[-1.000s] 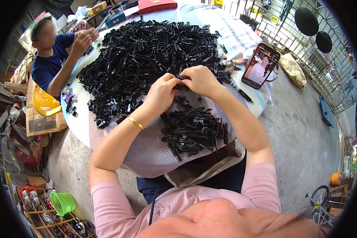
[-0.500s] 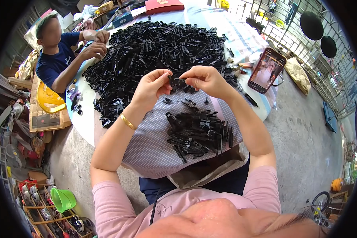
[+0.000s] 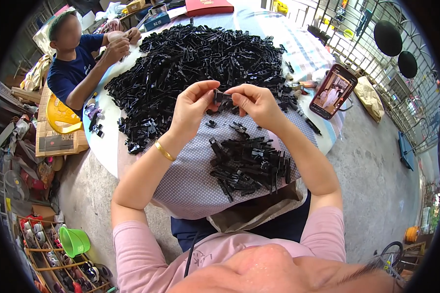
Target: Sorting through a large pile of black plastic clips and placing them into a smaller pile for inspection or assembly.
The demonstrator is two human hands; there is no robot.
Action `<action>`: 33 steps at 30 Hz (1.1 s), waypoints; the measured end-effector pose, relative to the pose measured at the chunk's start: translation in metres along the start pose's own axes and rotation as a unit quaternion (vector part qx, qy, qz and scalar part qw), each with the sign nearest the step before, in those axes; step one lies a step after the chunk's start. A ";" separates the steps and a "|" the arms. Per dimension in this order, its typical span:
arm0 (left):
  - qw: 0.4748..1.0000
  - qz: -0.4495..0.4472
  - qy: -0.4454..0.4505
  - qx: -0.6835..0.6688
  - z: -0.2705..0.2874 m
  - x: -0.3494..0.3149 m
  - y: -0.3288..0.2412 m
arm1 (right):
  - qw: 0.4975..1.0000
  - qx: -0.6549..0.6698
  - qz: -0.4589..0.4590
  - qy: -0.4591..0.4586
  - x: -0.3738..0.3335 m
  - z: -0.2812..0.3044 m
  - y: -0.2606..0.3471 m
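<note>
My left hand (image 3: 194,108) pinches a small black plastic clip piece (image 3: 219,96) between thumb and fingertips, above the near edge of a big heap. My right hand (image 3: 257,103) meets it from the other side, thumb and forefinger closed on the right end of the same piece. Its fine details are too small to make out. Beyond both hands spreads the large heap of black clip pieces (image 3: 205,53). Nearer me, a smaller pile of black clips (image 3: 252,168) lies on the dotted cloth (image 3: 181,180), with a few loose pieces between it and my hands.
Across the table at the left, a co-worker (image 3: 73,68) in a dark blue shirt handles something small. A phone (image 3: 333,92) stands at the right. Behind the heap are a red box (image 3: 209,7) and a blue box (image 3: 156,20). An open bag (image 3: 259,215) hangs at my lap.
My hands have come closer together, and the right fingertips now meet the piece in my left. The co-worker's hands have lifted and drawn together away from the heap's edge.
</note>
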State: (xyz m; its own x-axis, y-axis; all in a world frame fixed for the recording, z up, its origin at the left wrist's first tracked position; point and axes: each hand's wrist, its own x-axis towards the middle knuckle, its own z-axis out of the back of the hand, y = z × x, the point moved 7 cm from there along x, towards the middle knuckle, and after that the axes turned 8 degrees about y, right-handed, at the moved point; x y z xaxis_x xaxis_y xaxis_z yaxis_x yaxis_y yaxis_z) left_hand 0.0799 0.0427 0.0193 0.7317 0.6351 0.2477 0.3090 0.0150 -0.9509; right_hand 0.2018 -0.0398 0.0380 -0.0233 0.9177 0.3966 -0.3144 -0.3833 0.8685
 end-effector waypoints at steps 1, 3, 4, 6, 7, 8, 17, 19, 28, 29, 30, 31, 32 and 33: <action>1.000 0.000 0.003 -0.001 -0.002 0.000 -0.001 | 0.992 0.096 -0.082 -0.013 -0.002 0.000 -0.012; 0.999 -0.027 -0.003 0.023 -0.005 -0.001 -0.006 | 0.996 0.067 -0.058 -0.012 -0.002 -0.001 -0.009; 0.998 -0.033 -0.004 0.048 -0.003 -0.002 -0.008 | 0.998 0.036 -0.053 -0.015 -0.001 -0.001 -0.006; 0.993 -0.045 0.006 0.110 -0.005 -0.005 -0.013 | 0.998 -0.053 0.029 -0.027 0.000 0.000 0.006; 0.985 -0.052 0.005 0.164 -0.004 -0.006 -0.012 | 0.995 -0.084 0.044 -0.026 0.000 0.000 0.009; 0.985 -0.052 0.008 0.162 -0.005 -0.006 -0.009 | 0.991 -0.101 0.080 -0.036 0.000 0.000 0.012; 0.991 0.062 0.056 0.105 -0.022 -0.012 -0.004 | 0.963 -0.225 0.145 -0.033 -0.004 -0.001 0.016; 0.989 0.064 0.047 0.122 -0.019 -0.011 -0.002 | 0.964 -0.221 0.146 -0.026 -0.004 -0.003 0.015; 0.984 0.005 -0.005 0.176 -0.010 -0.012 0.002 | 0.970 -0.221 0.094 -0.034 -0.004 -0.004 0.018; 0.976 -0.012 -0.013 0.218 -0.010 -0.012 -0.001 | 0.968 -0.229 0.095 -0.035 -0.004 -0.004 0.018; 0.965 -0.029 -0.021 0.260 -0.009 -0.012 -0.004 | 0.966 -0.238 0.096 -0.036 -0.003 -0.004 0.018; 0.965 -0.029 -0.022 0.261 -0.010 -0.013 -0.003 | 0.966 -0.237 0.096 -0.036 -0.003 -0.003 0.019; 0.956 -0.051 -0.031 0.288 -0.011 -0.014 -0.007 | 0.968 -0.229 0.100 -0.035 -0.004 -0.002 0.021; 0.945 -0.074 -0.041 0.316 -0.012 -0.016 -0.011 | 0.969 -0.221 0.103 -0.034 -0.004 -0.001 0.022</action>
State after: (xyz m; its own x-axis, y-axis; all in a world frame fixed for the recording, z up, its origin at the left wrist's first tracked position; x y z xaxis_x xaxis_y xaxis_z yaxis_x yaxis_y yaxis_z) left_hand 0.0724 0.0229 0.0284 0.6513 0.6475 0.3956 -0.0400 0.5499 -0.8343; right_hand 0.1942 -0.0516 0.0549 -0.0715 0.8119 0.5794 -0.6865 -0.4615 0.5620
